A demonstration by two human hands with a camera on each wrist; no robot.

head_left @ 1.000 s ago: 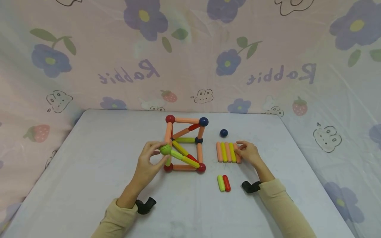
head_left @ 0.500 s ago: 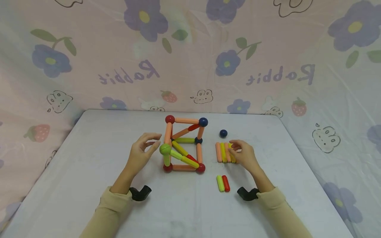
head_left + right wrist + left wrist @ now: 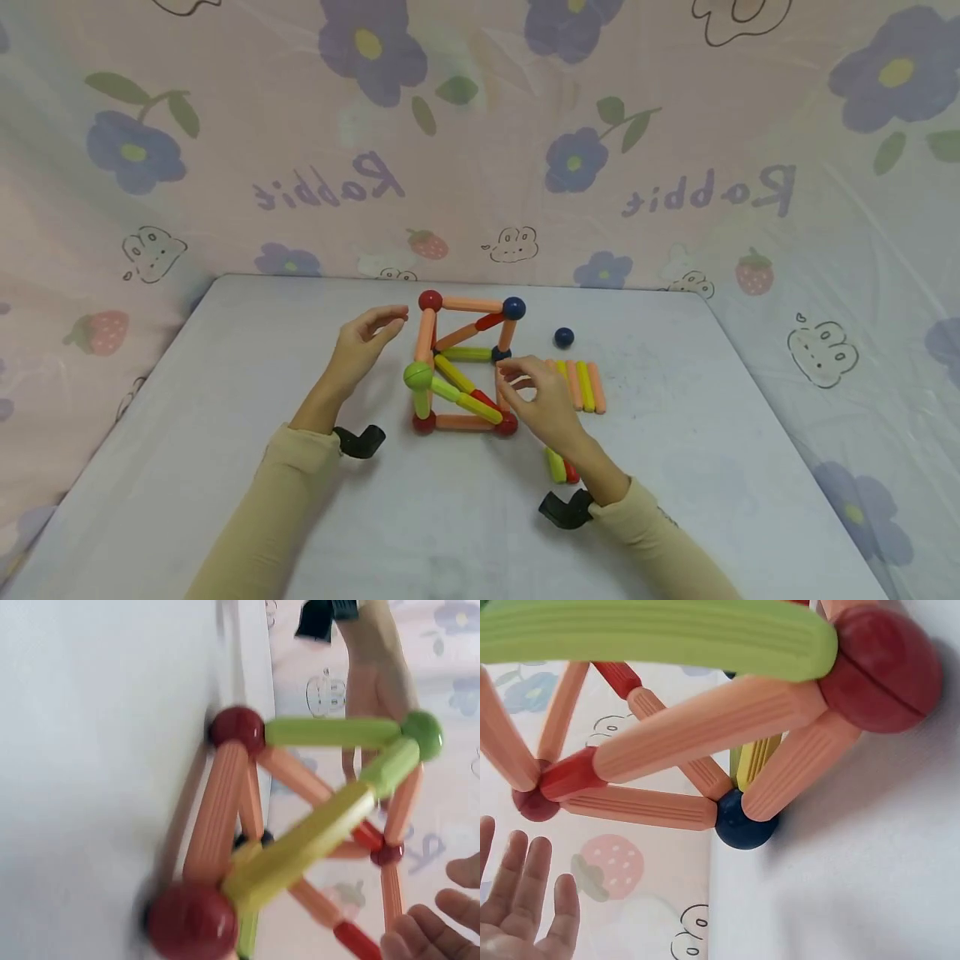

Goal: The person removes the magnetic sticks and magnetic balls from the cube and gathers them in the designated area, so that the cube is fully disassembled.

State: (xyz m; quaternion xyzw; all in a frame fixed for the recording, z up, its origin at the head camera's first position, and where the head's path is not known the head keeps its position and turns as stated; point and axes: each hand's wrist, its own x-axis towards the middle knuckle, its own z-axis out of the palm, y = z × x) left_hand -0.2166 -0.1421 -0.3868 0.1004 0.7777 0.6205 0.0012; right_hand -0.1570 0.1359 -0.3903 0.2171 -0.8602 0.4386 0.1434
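Note:
A frame of magnetic sticks and balls stands mid-table in the head view, with a green ball (image 3: 417, 376) at its near-left top, a red ball (image 3: 430, 301) at the far-left top and a blue ball (image 3: 513, 308) at the far-right top. My left hand (image 3: 365, 348) hovers left of it, fingers loosely bent and apart from the sticks; its fingers (image 3: 531, 881) also show in the left wrist view. My right hand (image 3: 546, 406) is at the frame's right side, overlapping the lower right sticks, with nothing between its relaxed fingers (image 3: 431, 930).
Right of the frame lies a row of orange and yellow sticks (image 3: 588, 387), partly behind my right hand. A loose blue ball (image 3: 564, 337) sits beyond them. A short green stick (image 3: 556, 467) and a red one (image 3: 572, 473) lie nearer. A patterned curtain (image 3: 480, 167) hangs behind the table.
My left hand has let go of the green ball and moved back left and away. My right hand has left the row of sticks and moved left to the frame, carrying nothing.

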